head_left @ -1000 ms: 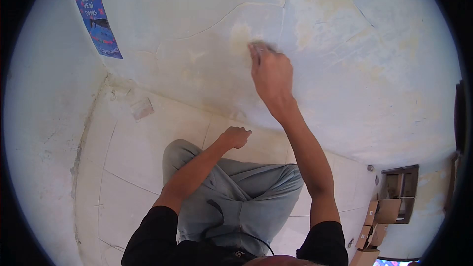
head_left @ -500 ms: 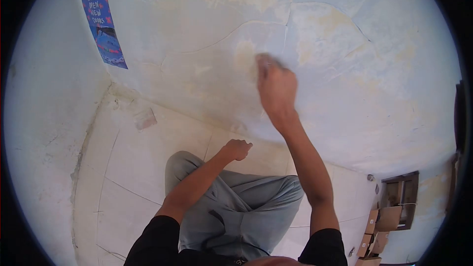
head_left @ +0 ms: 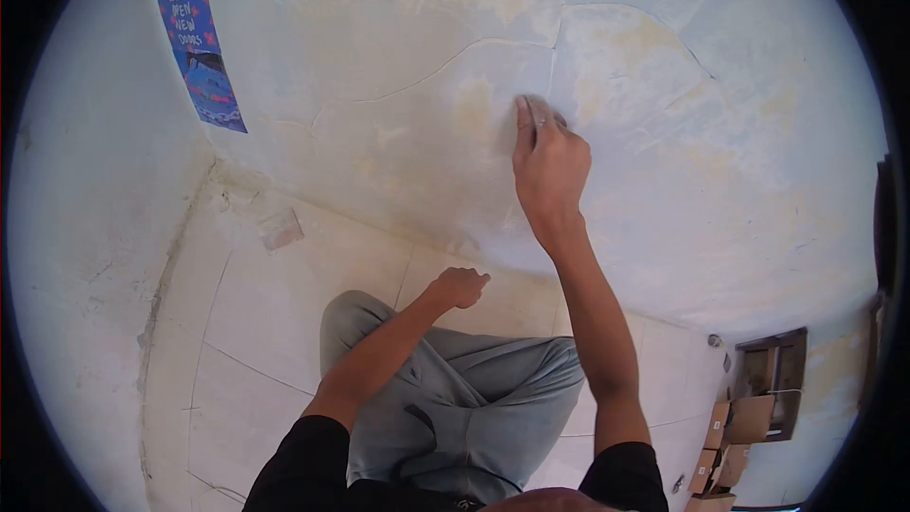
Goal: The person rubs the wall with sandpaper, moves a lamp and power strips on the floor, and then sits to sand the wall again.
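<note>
My right hand [head_left: 552, 159] is up at the pale, patchy wall [head_left: 427, 161], its fingers pinched round a small grey-brown piece of sandpaper [head_left: 537, 110]. The piece is pressed to the wall just below a branching crack line; most of it is hidden by the fingers. Lower down, my left hand [head_left: 460, 287] is closed in a loose fist in front of my crossed legs [head_left: 455, 370], near the foot of the wall. Nothing shows in its fingers.
A blue poster [head_left: 194, 38] with lettering hangs at the upper left. On the tiled floor [head_left: 256, 322] lies a small flat sheet [head_left: 281, 229] near the corner. Cardboard boxes [head_left: 725, 446] are stacked at the far right by a wooden frame [head_left: 773, 384].
My right hand has shifted a little to the right along the wall with the sandpaper, and its blur has lessened. The left hand stays nearly in place.
</note>
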The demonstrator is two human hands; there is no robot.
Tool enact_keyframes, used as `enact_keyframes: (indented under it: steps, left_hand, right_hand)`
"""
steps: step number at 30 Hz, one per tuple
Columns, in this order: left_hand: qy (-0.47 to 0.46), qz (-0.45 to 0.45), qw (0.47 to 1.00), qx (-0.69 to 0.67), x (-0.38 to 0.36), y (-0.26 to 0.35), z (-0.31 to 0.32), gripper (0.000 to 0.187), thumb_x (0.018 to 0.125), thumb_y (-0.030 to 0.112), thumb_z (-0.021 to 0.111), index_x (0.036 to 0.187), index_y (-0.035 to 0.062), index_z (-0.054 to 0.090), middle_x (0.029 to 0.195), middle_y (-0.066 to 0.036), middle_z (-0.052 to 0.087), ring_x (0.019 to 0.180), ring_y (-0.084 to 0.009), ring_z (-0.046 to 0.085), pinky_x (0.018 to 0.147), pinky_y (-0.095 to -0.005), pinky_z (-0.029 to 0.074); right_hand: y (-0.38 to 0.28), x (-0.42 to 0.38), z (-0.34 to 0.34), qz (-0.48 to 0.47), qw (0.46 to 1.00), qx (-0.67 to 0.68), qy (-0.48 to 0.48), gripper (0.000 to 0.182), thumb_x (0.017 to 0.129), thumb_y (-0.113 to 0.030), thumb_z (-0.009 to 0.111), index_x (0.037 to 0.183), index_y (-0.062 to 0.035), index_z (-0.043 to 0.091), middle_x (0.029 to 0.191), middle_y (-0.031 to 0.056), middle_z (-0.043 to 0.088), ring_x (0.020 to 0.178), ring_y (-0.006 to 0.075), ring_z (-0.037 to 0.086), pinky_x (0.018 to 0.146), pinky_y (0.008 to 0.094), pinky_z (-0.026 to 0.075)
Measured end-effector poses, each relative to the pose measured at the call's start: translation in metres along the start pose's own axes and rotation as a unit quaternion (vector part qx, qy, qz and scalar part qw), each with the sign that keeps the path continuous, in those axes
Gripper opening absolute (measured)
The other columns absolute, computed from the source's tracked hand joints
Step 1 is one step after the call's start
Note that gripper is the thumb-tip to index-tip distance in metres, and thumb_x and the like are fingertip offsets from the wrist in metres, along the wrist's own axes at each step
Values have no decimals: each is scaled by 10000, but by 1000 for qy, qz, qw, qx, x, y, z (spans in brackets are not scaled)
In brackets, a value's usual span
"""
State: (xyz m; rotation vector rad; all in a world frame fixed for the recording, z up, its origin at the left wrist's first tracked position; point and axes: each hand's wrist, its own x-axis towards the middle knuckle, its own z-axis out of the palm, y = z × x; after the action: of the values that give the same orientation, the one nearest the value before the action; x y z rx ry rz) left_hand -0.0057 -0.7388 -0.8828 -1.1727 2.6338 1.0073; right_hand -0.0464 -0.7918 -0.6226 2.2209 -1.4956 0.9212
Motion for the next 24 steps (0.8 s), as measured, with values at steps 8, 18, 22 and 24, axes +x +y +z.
enact_keyframes:
  steps: [8,18,22,24]
  left_hand:
    - [3,-4,1000,-1,-2,0,0,432,929,225,508,1335,80,478,1106,-194,624,1027,-348,621,865,-480,503]
    - [54,4,999,1,4,-5,12,305,897,193,537,1166,51,557,1035,-177,664,954,-348,659,782,-488,535]
    - [63,13,998,-6,2,-4,7,295,896,192,534,1156,53,561,1039,-175,664,958,-342,659,778,-484,537]
    - [7,-12,1000,4,1,-2,4,423,933,234,516,1322,73,485,1108,-188,625,1040,-347,614,866,-471,501]
  right_hand:
    - [1,-2,4,35,999,13,37,166,949,-162,533,929,-40,644,678,171,628,610,376,619,550,467,497]
    - [4,-5,14,-57,997,-44,-35,158,947,-135,522,904,-23,625,675,167,624,557,367,613,525,445,499]
    - [4,4,2,14,999,13,39,186,953,-154,507,899,-25,630,718,184,643,590,377,630,534,456,507]
    - [5,-6,17,-76,996,-49,-9,174,942,-146,524,879,-27,634,714,175,644,583,371,625,531,452,508]
